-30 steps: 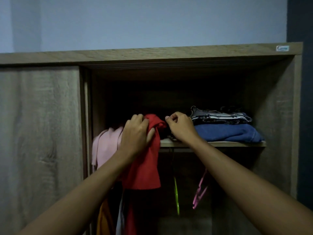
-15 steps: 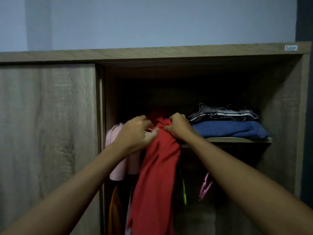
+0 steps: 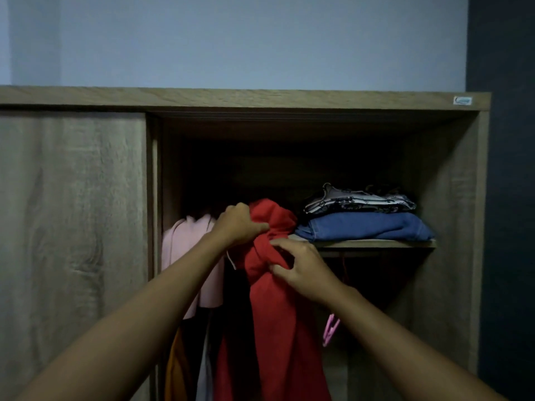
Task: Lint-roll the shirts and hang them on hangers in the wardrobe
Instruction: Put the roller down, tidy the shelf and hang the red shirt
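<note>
I see left hand (image 3: 240, 224) clenched on bunched top of red shirt (image 3: 278, 314), right hand (image 3: 304, 270) pinching fold just below. Shirt hangs in wardrobe (image 3: 318, 99) opening, left of shelf (image 3: 376, 243); what holds it up is hidden. My guess: light, limp, slips easily, so take it at shoulders. Count: 1 red shirt, 1 pink top (image 3: 185, 247) beside it, 2 folded garments (image 3: 364, 230) on shelf, 1 pink hanger (image 3: 330, 331)

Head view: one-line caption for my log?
At the open wardrobe, left hand and right hand grip a red shirt beside a pink garment.
</note>
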`<state>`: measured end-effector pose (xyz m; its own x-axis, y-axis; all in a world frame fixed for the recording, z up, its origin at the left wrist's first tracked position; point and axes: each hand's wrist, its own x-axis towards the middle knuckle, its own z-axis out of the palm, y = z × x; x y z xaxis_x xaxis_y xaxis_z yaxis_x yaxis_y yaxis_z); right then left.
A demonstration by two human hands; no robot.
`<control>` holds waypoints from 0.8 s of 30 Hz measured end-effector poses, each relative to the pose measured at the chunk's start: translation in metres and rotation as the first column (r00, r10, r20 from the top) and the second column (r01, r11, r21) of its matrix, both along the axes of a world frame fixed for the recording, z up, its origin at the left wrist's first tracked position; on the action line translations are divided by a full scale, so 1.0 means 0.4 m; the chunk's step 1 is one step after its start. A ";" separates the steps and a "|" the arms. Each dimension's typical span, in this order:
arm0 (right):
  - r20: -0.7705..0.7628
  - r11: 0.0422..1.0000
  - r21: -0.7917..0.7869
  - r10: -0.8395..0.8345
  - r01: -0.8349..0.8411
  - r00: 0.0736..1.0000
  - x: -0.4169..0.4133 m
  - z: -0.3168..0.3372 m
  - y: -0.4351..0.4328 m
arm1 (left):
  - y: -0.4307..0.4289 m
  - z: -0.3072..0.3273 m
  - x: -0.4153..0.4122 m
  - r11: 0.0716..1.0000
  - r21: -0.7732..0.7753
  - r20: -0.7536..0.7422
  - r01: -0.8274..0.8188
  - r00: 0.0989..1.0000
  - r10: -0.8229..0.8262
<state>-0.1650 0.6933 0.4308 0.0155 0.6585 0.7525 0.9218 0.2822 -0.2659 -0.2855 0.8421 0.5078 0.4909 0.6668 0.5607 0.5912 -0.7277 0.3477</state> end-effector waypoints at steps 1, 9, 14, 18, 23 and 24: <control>-0.048 0.998 -0.062 -0.002 -0.001 0.999 0.001 0.013 -0.006 | -0.005 -0.003 0.003 1.000 0.022 0.036 0.016 0.999 -0.017; -0.390 0.966 -0.146 -0.254 0.213 0.885 -0.010 0.172 0.003 | -0.060 -0.081 -0.084 0.905 0.396 0.168 0.159 0.956 -0.242; -0.258 0.894 -0.298 -0.413 0.335 0.873 -0.015 0.218 0.075 | -0.063 -0.120 -0.135 0.811 0.524 0.058 0.259 0.940 -0.337; -0.186 0.858 -0.346 -0.460 0.380 0.868 -0.013 0.219 0.109 | -0.062 -0.129 -0.144 0.815 0.483 -0.025 0.319 0.936 -0.352; -0.300 0.904 -0.231 -0.418 0.360 0.857 0.007 0.194 0.119 | -0.079 -0.120 -0.177 0.878 0.316 0.190 0.360 0.883 -0.430; -0.300 0.909 -0.203 -0.413 0.365 0.860 0.009 0.188 0.117 | -0.079 -0.118 -0.187 0.888 0.266 0.280 0.375 0.852 -0.443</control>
